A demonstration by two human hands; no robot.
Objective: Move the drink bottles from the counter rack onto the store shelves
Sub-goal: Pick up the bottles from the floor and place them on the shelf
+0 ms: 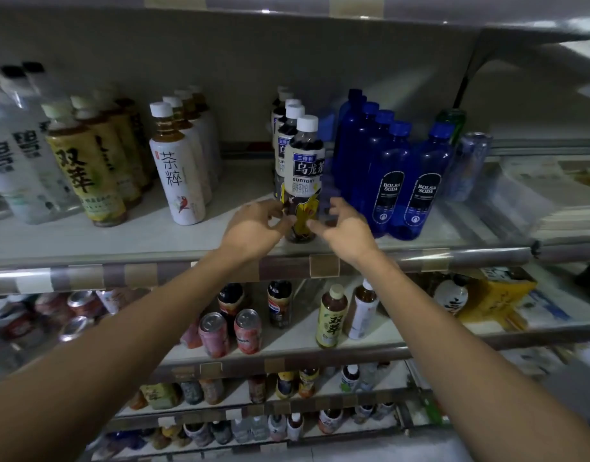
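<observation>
Shelf [103, 241], bottle [305, 171] partly behind fingers [280, 223]

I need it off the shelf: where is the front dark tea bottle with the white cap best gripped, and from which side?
Round the labelled middle of the dark tea bottle with the white cap, from the front. It stands upright at the shelf edge; blue plastic soda bottles crowd its right, and its own row stands behind it.

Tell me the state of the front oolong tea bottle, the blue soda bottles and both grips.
oolong tea bottle, upright, capped, label facing out.
blue soda bottles, upright, capped, in rows.
left grip, fingers curled at the bottle's lower left; hold unclear.
right grip, fingers loosely curled beside the bottle; hold unclear.
</observation>
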